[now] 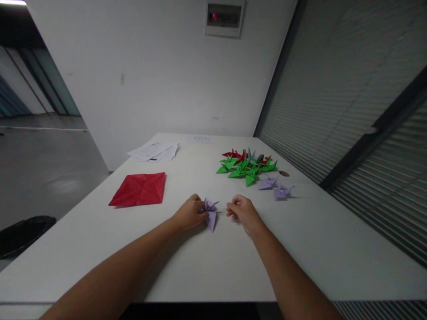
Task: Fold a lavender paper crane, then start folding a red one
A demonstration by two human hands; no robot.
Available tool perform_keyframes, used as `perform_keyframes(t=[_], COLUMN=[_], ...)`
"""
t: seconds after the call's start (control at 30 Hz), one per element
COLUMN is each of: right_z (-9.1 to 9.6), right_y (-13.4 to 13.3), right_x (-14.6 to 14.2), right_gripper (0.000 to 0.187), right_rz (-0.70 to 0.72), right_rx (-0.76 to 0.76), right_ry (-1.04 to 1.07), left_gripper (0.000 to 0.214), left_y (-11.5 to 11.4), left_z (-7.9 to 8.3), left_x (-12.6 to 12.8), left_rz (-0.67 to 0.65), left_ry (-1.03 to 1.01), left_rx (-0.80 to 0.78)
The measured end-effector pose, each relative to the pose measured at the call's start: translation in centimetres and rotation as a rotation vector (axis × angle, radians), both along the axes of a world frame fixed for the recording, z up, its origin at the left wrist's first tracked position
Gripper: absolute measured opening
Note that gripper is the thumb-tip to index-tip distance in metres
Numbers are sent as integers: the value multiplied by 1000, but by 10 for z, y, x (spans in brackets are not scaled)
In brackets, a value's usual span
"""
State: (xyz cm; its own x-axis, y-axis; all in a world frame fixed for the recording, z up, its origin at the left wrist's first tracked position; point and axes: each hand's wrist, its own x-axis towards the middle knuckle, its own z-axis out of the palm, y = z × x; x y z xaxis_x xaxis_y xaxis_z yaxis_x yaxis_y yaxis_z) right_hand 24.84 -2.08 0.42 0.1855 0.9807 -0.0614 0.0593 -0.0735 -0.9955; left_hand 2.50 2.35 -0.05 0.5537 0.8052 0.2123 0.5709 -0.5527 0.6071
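A lilac origami crane is pinched between the thumb and fingers of my left hand, just above the white table near the middle. Its pointed paper flaps stick out to the right and downward. To the right of it, a small gap away, is my right hand. The fingers there are curled in towards the thumb, and nothing shows between them. Two finished lilac cranes, one nearer and one farther, sit on the table beyond my right hand.
Behind them lies a cluster of green cranes with red cranes at its back. A creased red paper sheet rests on the left. Printed papers lie farther back. A small brown round object is near the window blinds.
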Motion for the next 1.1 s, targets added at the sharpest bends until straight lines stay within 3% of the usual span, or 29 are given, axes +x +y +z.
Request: perform_keyframes(t=[0.17,0.37,0.63,0.83,1.0,1.1], right_z=[-10,-17,-7,3,4,5], right_y=[7,11,3,-11,-16,-15], right_x=[7,13,8,-4,-16,-20], right_gripper=[16,14,11,12,21,16], right_rz=[-74,-68,-24,79,157,152], right_rx=[145,319,338,485,462,412], right_ry=[-202,-351,-486,-541,-646,-757], left_gripper=[15,39,14,15,16,13], left_y=[0,7,7,0,-12,-17], left_z=[3,-1,-1,0,3,3], left_x=[-1,-3,-2,6,16,20], left_rz=[-14,-2,-7,56,63,77], left_ry=[20,-36,-36,-21,98,154], left_rx=[-24,-71,29,88,178,184])
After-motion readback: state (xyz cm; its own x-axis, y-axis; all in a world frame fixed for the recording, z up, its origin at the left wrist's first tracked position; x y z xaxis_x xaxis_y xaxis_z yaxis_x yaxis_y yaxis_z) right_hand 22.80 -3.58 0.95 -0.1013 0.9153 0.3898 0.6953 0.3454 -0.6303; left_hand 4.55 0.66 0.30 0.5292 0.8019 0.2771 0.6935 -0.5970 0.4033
